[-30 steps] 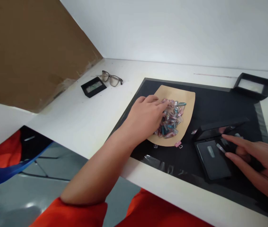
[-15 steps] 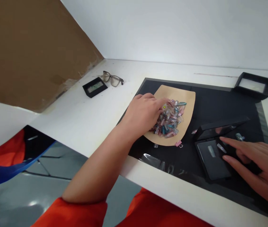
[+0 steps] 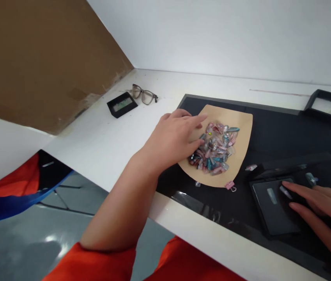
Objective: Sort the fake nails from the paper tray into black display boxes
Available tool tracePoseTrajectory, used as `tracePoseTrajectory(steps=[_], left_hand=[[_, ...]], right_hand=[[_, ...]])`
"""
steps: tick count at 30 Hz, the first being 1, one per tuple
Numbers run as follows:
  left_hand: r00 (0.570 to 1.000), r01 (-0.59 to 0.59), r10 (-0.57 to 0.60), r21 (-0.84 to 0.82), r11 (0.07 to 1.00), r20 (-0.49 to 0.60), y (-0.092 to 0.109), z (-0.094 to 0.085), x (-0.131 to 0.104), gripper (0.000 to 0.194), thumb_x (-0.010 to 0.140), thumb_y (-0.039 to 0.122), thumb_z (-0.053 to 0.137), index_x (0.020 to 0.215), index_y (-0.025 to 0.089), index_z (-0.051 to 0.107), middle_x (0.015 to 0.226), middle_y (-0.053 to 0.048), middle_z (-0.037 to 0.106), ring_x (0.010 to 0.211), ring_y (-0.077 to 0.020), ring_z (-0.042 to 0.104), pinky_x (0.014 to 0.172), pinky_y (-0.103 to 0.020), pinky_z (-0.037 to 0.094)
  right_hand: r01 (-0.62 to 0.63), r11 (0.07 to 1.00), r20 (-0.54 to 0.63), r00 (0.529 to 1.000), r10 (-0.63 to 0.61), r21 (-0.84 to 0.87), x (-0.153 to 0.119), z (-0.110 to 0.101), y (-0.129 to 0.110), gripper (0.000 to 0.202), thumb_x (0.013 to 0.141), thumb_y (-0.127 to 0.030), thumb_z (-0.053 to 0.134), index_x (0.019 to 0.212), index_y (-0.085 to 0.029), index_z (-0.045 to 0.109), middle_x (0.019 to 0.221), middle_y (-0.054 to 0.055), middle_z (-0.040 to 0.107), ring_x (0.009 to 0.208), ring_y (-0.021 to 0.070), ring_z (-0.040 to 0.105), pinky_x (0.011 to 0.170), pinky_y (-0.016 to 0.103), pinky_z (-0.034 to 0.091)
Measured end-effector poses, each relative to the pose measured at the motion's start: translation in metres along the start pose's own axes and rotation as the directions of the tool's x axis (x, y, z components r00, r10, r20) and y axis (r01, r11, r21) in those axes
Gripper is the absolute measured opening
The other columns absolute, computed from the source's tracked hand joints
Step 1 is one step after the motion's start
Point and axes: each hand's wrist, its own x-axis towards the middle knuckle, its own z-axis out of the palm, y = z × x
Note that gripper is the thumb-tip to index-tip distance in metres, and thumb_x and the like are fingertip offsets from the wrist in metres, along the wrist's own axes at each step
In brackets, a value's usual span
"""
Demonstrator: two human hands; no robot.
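Note:
My left hand (image 3: 174, 136) hovers at the left edge of a tan sheet (image 3: 243, 136), fingers apart, holding nothing. On that sheet lies a pile of pink, teal and clear nail tips (image 3: 216, 154). A pink binder clip (image 3: 230, 185) grips the sheet's near edge. To the right, my right hand (image 3: 323, 207) has its index finger and thumb spread over an open black case (image 3: 273, 214). Two nail tips are in the case: a pale green one (image 3: 272, 196) and a patterned one (image 3: 285, 191) beside my index fingertip. Nothing is gripped between those fingers.
A black mat (image 3: 279, 132) lies under everything, with loose nail tips (image 3: 251, 168) around the case. Glasses (image 3: 144, 95) and a small black box (image 3: 122, 104) are at the left back. Another black-framed box (image 3: 329, 107) stands at the right back.
My left fingers have lifted off the pile and spread. The case lid looks tilted further back. The whole view has shifted, moving the mat and sheet slightly right.

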Motion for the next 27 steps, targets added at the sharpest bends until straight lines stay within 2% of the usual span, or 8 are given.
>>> tracePoseTrajectory(steps=[3, 5, 6, 11, 14, 18, 23, 27], left_hand=[[0.999, -0.015, 0.015, 0.006, 1.0, 0.035, 0.003, 0.005, -0.001, 0.065, 0.099, 0.023, 0.064, 0.164, 0.022, 0.061, 0.124, -0.007, 0.088, 0.149, -0.0397, 0.063, 0.136, -0.079, 0.033], [0.999, -0.026, 0.024, 0.032, 0.999, 0.048, 0.007, 0.008, -0.001, 0.061, 0.1, 0.018, 0.06, 0.16, 0.025, 0.065, 0.12, -0.007, 0.088, 0.151, -0.04, 0.061, 0.139, -0.088, 0.018], [0.998, -0.027, 0.025, 0.043, 0.999, 0.049, 0.008, 0.009, 0.0, 0.06, 0.099, 0.015, 0.059, 0.157, 0.026, 0.067, 0.12, -0.007, 0.087, 0.152, -0.0401, 0.061, 0.138, -0.09, 0.015], [1.0, -0.016, 0.017, 0.044, 0.999, -0.007, 0.008, 0.013, 0.001, 0.066, 0.096, 0.013, 0.061, 0.16, 0.026, 0.064, 0.113, -0.005, 0.088, 0.148, -0.0384, 0.064, 0.141, -0.083, 0.02], [0.998, -0.01, 0.011, 0.024, 1.0, -0.056, 0.008, 0.009, 0.002, 0.061, 0.097, 0.016, 0.063, 0.157, 0.024, 0.068, 0.105, -0.004, 0.089, 0.14, -0.0377, 0.07, 0.138, -0.073, 0.033], [0.99, -0.015, 0.011, -0.033, 0.999, -0.144, 0.013, 0.003, 0.002, 0.041, 0.101, 0.023, 0.064, 0.138, 0.027, 0.081, 0.11, -0.004, 0.088, 0.118, -0.0327, 0.078, 0.113, -0.055, 0.056], [0.969, -0.045, 0.01, -0.132, 0.99, -0.249, 0.016, 0.001, -0.001, 0.023, 0.105, 0.031, 0.071, 0.121, 0.03, 0.088, 0.102, -0.002, 0.087, 0.104, -0.0264, 0.079, 0.097, -0.043, 0.059], [0.945, -0.058, -0.018, -0.222, 0.973, -0.327, 0.016, 0.003, -0.003, 0.011, 0.098, 0.025, 0.081, 0.104, 0.029, 0.09, 0.095, 0.0, 0.087, 0.091, -0.0221, 0.078, 0.083, -0.035, 0.058]], right_hand=[[-0.006, 1.0, 0.024, 1.0, 0.006, -0.004, -0.003, 0.001, 0.001, 0.049, 0.112, -0.048, 0.052, 0.155, -0.036, 0.071, 0.112, 0.003, 0.088, 0.091, 0.0332, 0.082, 0.082, 0.052, 0.063], [-0.006, 1.0, 0.031, 1.0, 0.007, -0.005, -0.004, 0.001, 0.002, 0.049, 0.112, -0.048, 0.052, 0.156, -0.036, 0.07, 0.113, 0.003, 0.088, 0.093, 0.0332, 0.082, 0.084, 0.052, 0.062], [-0.008, 1.0, 0.033, 0.999, 0.008, -0.004, -0.004, 0.001, 0.002, 0.05, 0.112, -0.048, 0.052, 0.157, -0.036, 0.069, 0.113, 0.003, 0.088, 0.093, 0.033, 0.082, 0.085, 0.051, 0.062], [0.014, 1.0, 0.038, 0.999, -0.014, 0.011, 0.001, -0.002, -0.001, 0.047, 0.113, -0.046, 0.052, 0.156, -0.034, 0.068, 0.108, 0.003, 0.086, 0.09, 0.0297, 0.08, 0.084, 0.047, 0.06], [0.032, 0.999, 0.027, 0.999, -0.032, 0.007, 0.005, -0.005, -0.004, 0.044, 0.114, -0.043, 0.051, 0.153, -0.034, 0.069, 0.103, 0.002, 0.085, 0.085, 0.0286, 0.078, 0.08, 0.045, 0.058], [0.043, 0.999, 0.001, 0.999, -0.043, 0.014, 0.008, -0.007, -0.007, 0.041, 0.115, -0.042, 0.05, 0.149, -0.033, 0.071, 0.098, 0.001, 0.083, 0.081, 0.0278, 0.077, 0.078, 0.045, 0.056], [0.042, 0.999, -0.008, 0.999, -0.041, 0.035, 0.009, -0.006, -0.009, 0.039, 0.116, -0.041, 0.051, 0.148, -0.033, 0.071, 0.098, 0.0, 0.084, 0.083, 0.0254, 0.078, 0.08, 0.044, 0.056], [0.053, 0.998, -0.018, 0.998, -0.053, 0.037, 0.009, -0.007, -0.007, 0.038, 0.116, -0.041, 0.05, 0.147, -0.033, 0.071, 0.098, -0.001, 0.084, 0.081, 0.0243, 0.077, 0.078, 0.043, 0.055]])
